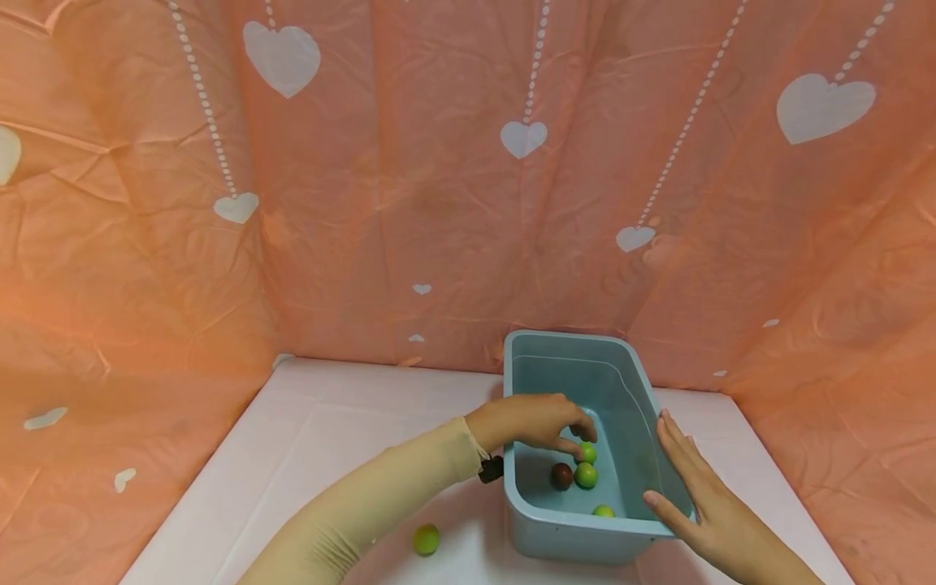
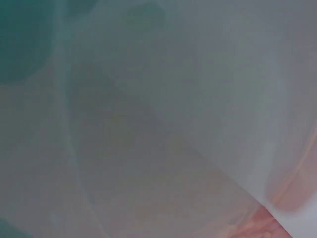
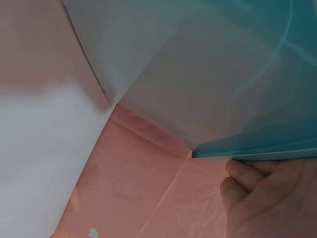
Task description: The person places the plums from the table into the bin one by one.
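A blue-grey plastic bin (image 1: 570, 520) stands on the white surface. My left hand (image 1: 537, 420) reaches over its left rim, fingers bent downward above a small round green fruit (image 1: 588, 453), the thumb tip right beside it. Just in front on the bin floor lie another green fruit (image 1: 587, 475) and a dark red round one (image 1: 561, 476). A further green fruit (image 1: 603, 511) shows partly behind the front rim. My right hand (image 1: 705, 496) holds the bin's right wall near the front corner, thumb over the rim and fingers along the outside; the right wrist view shows those fingers (image 3: 242, 178) against the rim.
One green fruit (image 1: 426, 539) lies on the white tabletop (image 1: 351, 431), left of the bin. Orange-pink cloth (image 1: 439, 203) with white hearts hangs behind and on both sides, close to the bin's far end. The left wrist view is dim and hazy.
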